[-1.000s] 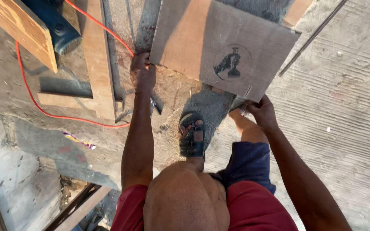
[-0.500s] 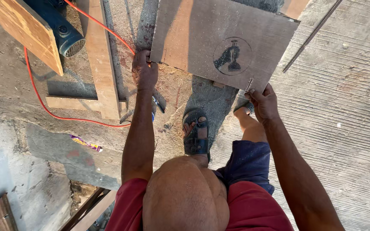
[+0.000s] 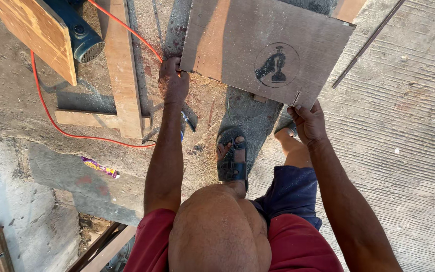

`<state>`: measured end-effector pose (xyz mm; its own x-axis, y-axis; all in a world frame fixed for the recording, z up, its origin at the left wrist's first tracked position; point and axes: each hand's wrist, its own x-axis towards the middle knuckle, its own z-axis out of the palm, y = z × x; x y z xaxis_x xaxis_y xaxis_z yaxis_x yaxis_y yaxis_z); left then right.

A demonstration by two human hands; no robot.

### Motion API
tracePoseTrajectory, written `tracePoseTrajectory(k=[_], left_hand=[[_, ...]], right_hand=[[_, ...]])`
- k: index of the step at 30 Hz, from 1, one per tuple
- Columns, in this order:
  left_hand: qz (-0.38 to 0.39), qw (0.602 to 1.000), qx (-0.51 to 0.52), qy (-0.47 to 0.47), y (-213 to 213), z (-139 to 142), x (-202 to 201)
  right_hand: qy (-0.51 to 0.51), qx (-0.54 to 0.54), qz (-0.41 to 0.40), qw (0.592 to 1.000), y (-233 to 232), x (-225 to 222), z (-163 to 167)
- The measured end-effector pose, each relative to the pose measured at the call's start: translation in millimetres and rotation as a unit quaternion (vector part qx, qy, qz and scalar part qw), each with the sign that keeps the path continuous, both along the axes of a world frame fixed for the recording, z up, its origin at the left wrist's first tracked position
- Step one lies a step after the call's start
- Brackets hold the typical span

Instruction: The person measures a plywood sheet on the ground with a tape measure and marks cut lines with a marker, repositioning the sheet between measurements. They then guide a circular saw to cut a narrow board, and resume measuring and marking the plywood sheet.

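The board (image 3: 263, 48) is cut off by the top edge; the right foot (image 3: 287, 131) is largely hidden beneath it.

One plywood panel (image 3: 263, 48), two hands, one orange cable (image 3: 51, 118).

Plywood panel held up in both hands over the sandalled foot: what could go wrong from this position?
The plywood panel is gripped only at its near corners by the left hand and right hand; if it slips, its edge could land on the sandalled foot. The orange cable loops across the ground beside that foot, a likely trip hazard. Bare fingers on the rough edge may catch splinters.
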<state>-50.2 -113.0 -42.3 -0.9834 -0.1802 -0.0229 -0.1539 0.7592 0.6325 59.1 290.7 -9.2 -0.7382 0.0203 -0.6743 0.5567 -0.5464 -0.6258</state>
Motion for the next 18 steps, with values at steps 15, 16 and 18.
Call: tracePoseTrajectory(k=[15, 16, 18], left_hand=[[-0.011, 0.999, -0.012, -0.034, -0.5, -3.3, -0.1], [-0.005, 0.999, -0.007, -0.043, -0.2, -3.2, 0.0], [0.002, 0.999, 0.003, -0.047, 0.3, -3.8, 0.1]], right_hand=[[0.009, -0.001, 0.005, 1.0, 4.9, 2.9, -6.1], [0.011, -0.008, 0.001, 1.0, 4.1, 2.8, -5.5], [0.003, -0.004, -0.001, 1.0, 3.5, 2.4, -4.6]])
